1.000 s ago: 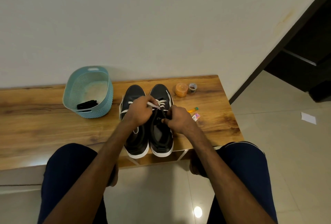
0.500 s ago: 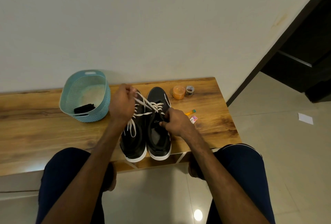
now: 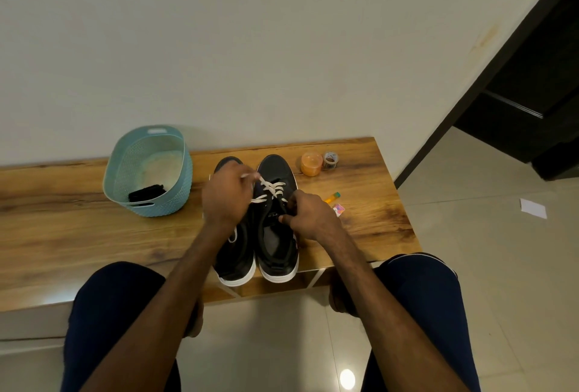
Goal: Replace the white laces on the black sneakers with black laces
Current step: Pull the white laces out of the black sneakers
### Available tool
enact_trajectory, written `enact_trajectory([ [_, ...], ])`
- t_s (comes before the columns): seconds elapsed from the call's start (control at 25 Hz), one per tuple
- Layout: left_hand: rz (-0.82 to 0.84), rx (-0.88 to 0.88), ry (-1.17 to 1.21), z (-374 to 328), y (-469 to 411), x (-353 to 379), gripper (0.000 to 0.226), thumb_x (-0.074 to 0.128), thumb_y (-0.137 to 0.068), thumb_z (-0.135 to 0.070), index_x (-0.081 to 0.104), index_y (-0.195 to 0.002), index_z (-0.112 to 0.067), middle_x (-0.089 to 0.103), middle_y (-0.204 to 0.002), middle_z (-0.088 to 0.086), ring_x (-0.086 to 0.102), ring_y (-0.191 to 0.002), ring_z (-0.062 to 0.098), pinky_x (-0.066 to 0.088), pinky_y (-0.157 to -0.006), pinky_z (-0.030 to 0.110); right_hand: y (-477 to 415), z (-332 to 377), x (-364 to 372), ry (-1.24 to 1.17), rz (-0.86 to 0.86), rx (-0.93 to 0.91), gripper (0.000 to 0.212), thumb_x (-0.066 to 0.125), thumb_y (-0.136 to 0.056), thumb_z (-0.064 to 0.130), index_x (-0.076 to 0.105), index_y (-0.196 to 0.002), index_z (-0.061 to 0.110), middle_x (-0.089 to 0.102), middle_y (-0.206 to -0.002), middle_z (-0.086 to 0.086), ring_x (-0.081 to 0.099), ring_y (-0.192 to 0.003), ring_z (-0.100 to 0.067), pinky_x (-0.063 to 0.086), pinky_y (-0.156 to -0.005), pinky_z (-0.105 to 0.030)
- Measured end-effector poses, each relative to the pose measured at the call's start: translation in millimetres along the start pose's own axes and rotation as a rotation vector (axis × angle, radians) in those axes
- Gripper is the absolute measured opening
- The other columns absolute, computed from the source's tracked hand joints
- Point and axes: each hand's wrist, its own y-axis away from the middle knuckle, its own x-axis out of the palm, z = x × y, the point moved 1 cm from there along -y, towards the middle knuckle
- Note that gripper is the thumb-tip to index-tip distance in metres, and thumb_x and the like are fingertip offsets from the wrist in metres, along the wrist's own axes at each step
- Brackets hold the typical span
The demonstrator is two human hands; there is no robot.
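Two black sneakers with white soles stand side by side on the wooden bench [image 3: 62, 235], toes toward the wall. On the right sneaker [image 3: 277, 244] a white lace [image 3: 272, 189] crosses the eyelets. My left hand [image 3: 227, 200] covers the left sneaker [image 3: 235, 260] and pinches a loose end of that white lace, pulled up and left. My right hand [image 3: 308, 216] grips the right sneaker's upper at its right side. Black laces [image 3: 146, 193] lie bundled in a teal basket [image 3: 175, 184] to the left.
An orange jar [image 3: 311, 163] and a small tape roll [image 3: 330, 160] stand behind the sneakers near the wall. A yellow-green tube [image 3: 332, 197] and a small pink packet [image 3: 339, 210] lie right of my right hand. The bench ends at right; tiled floor lies beyond.
My left hand pulled the white lace end up and out to the left, then came back right over the left sneaker. The right hand stayed on the right sneaker.
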Motion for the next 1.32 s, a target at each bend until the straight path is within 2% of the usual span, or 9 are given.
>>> enact_trajectory([
  [0.12, -0.318, -0.329, 0.355, 21, -13, -36, 0.026, 0.057, -0.098, -0.032, 0.072, -0.104, -0.011, 0.070, -0.100, 0.007, 0.065, -0.093, 0.026, 0.046, -0.076, 0.032, 0, 0, -1, -0.010, -0.001, 0.008, 0.037, 0.072, -0.087, 0.038, 0.056, -0.113, 0.017, 0.064, -0.108, -0.004, 0.061, -0.098, -0.022, 0.054, -0.085, -0.044],
  [0.2, -0.360, -0.385, 0.228, 33, -17, -51, 0.028, 0.054, -0.099, -0.034, 0.071, -0.104, -0.013, 0.069, -0.103, 0.005, 0.062, -0.092, 0.024, 0.040, -0.072, 0.031, 0, 0, -1, 0.001, -0.002, 0.008, 0.038, 0.072, -0.086, 0.039, 0.056, -0.112, 0.017, 0.064, -0.107, -0.004, 0.061, -0.097, -0.022, 0.054, -0.084, -0.043],
  [0.36, -0.122, -0.152, -0.262, 27, -4, -40, 0.023, 0.056, -0.097, -0.035, 0.069, -0.103, -0.016, 0.064, -0.107, 0.008, 0.061, -0.095, 0.030, 0.045, -0.070, 0.037, 0, -1, -2, -0.022, 0.008, 0.006, 0.042, 0.074, -0.084, 0.043, 0.057, -0.112, 0.017, 0.065, -0.108, -0.002, 0.060, -0.097, -0.021, 0.054, -0.084, -0.042],
  [0.56, 0.252, 0.110, -0.069, 10, 11, -16, 0.030, 0.066, -0.089, -0.043, 0.062, -0.112, -0.024, 0.058, -0.105, -0.002, 0.059, -0.097, 0.017, 0.050, -0.076, 0.034, -6, 11, -7, -0.168, -0.171, -0.152, 0.027, 0.066, -0.093, 0.031, 0.062, -0.116, 0.017, 0.065, -0.111, -0.004, 0.060, -0.101, -0.020, 0.052, -0.087, -0.039],
  [0.68, 0.508, 0.153, -0.222, 8, 20, 1, 0.054, 0.069, -0.084, -0.050, 0.054, -0.132, -0.031, 0.055, -0.121, 0.000, 0.057, -0.111, 0.018, 0.049, -0.082, 0.033, -11, 16, -3, -0.044, -0.138, -0.223, 0.027, 0.060, -0.097, 0.026, 0.065, -0.122, 0.015, 0.061, -0.117, -0.008, 0.058, -0.108, -0.022, 0.050, -0.092, -0.042],
  [0.92, 0.519, 0.164, -0.192, 14, 11, -3, 0.051, 0.071, -0.084, -0.049, 0.056, -0.132, -0.041, 0.049, -0.122, 0.000, 0.054, -0.112, 0.019, 0.051, -0.087, 0.039, -17, 14, 7, 0.004, -0.026, -0.188, 0.037, 0.059, -0.093, 0.017, 0.063, -0.130, 0.016, 0.057, -0.124, -0.016, 0.054, -0.116, -0.030, 0.047, -0.099, -0.043],
  [1.08, 0.524, 0.152, -0.161, 17, 8, -4, 0.051, 0.073, -0.082, -0.047, 0.057, -0.130, -0.044, 0.046, -0.121, -0.002, 0.049, -0.113, 0.017, 0.049, -0.085, 0.036, -17, 10, 3, -0.366, 0.064, -0.104, 0.008, 0.066, -0.094, 0.019, 0.063, -0.095, 0.012, 0.062, -0.104, -0.013, 0.059, -0.095, -0.024, 0.051, -0.086, -0.038],
  [1.24, 0.463, 0.241, -0.304, 17, 5, -2, 0.054, 0.073, -0.075, -0.059, 0.058, -0.126, -0.047, 0.041, -0.127, 0.000, 0.040, -0.120, 0.021, 0.043, -0.093, 0.041, -13, 4, -10, -0.666, 0.093, 0.102, 0.028, 0.059, -0.097, 0.040, 0.060, -0.089, 0.013, 0.063, -0.093, -0.005, 0.058, -0.089, -0.018, 0.046, -0.073, -0.033],
  [1.32, 0.439, 0.280, -0.356, 18, 3, 1, 0.055, 0.073, -0.073, -0.062, 0.057, -0.125, -0.048, 0.035, -0.138, 0.000, 0.034, -0.127, 0.023, 0.032, -0.102, 0.045, -14, -3, -13, -0.440, -0.059, 0.100, 0.037, 0.062, -0.093, 0.048, 0.064, -0.087, 0.012, 0.066, -0.088, -0.002, 0.060, -0.085, -0.017, 0.044, -0.068, -0.031],
])
